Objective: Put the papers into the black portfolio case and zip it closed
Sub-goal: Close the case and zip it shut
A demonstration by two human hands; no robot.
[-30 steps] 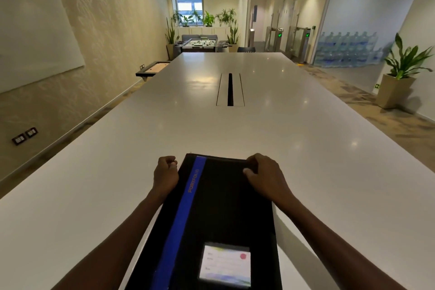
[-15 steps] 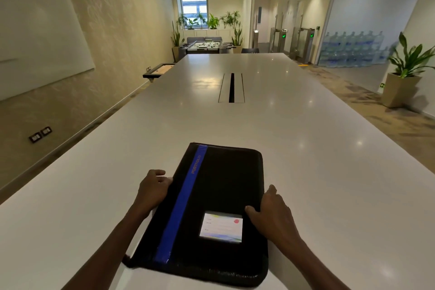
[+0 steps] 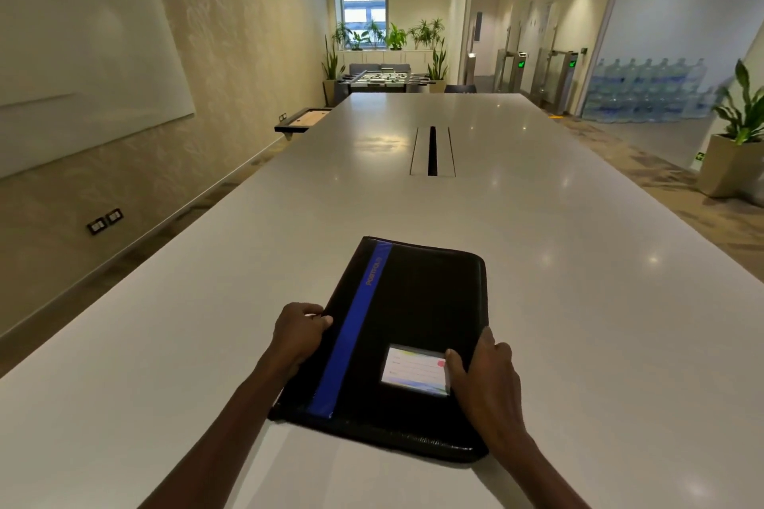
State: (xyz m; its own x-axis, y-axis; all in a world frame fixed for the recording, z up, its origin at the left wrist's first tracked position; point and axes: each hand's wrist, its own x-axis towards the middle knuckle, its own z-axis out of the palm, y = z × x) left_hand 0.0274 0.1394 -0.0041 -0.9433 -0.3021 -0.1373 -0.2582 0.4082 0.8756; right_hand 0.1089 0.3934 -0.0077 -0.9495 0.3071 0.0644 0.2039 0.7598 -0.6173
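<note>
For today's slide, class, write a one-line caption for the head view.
Left hand and right hand grip opposite edges of a closed black portfolio case on a long white table.

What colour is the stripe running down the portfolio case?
Blue, on the black portfolio case; the stripe shows in the head view.

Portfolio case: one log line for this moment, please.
portfolio case: closed, flat on table | left hand: grips left edge | right hand: grips right edge | papers: none visible

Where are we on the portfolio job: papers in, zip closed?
The black portfolio case lies shut flat on the table; no loose papers show. Left hand grips its left edge, right hand its right edge. Whether the zip is fully closed cannot be told.
</note>
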